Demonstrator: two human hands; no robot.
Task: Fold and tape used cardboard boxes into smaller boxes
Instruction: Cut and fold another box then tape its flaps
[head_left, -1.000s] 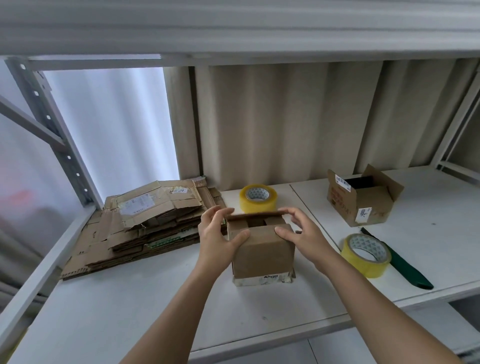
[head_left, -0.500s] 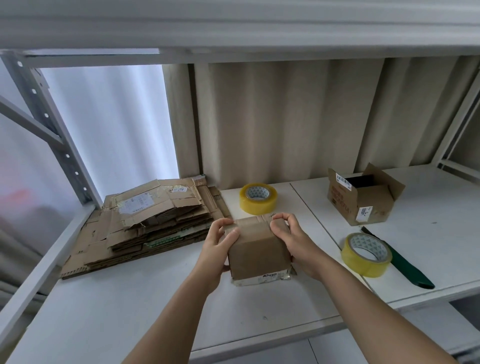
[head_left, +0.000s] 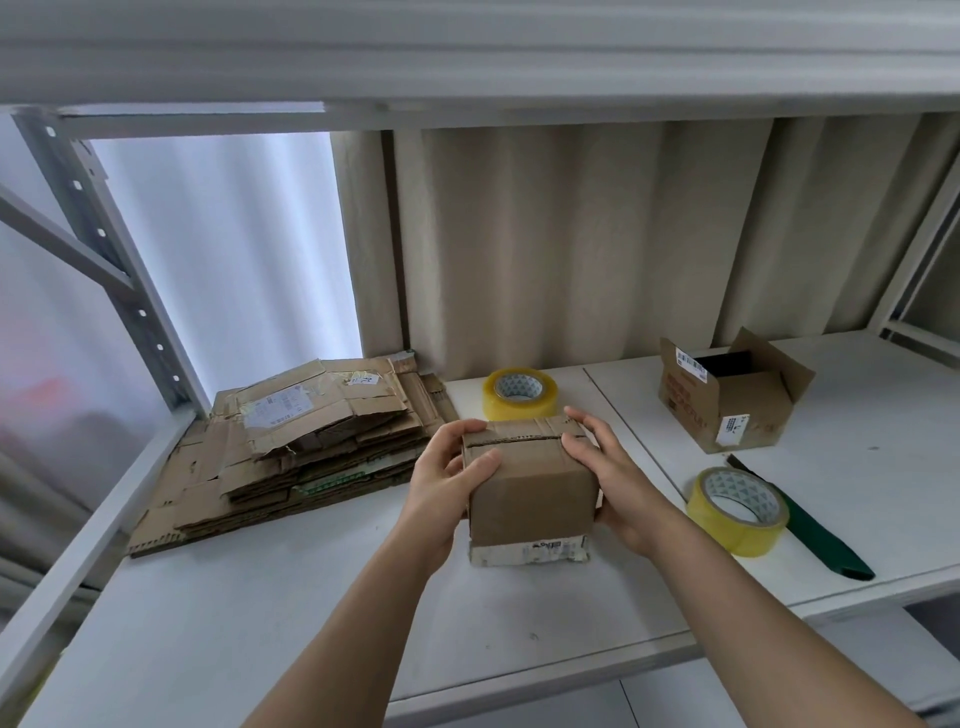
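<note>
Head view.

Small box (head_left: 530, 483): centre of shelf (head_left: 260, 623), upright, top flaps folded shut, seam showing across the top.

Left hand (head_left: 441, 483): at 9 o'clock of the box, fingers curled over the top edge, thumb on the near face, gripping.

Right hand (head_left: 608, 467): at 3 o'clock, fingers narrow and wrapped round the top corner, pressing the flap down.

Step, as judged: holding flaps closed ahead of taping. Best done keeping one hand pressed on the seam, freeing the other for tape; flaps likely to spring up if both let go.

Near tape roll (head_left: 737, 512): at 3 o'clock, just past the right wrist, lying flat, handiest.

Far tape roll (head_left: 519, 394): at 12 o'clock, just behind the box.

Green cutter (head_left: 815, 535): partly under the near roll.

Open box (head_left: 727, 400): at 2 o'clock, well apart.

Flattened cardboard stack (head_left: 311, 441): at 10 o'clock.

Obstructions: none apparent between right hand and near roll.
</note>
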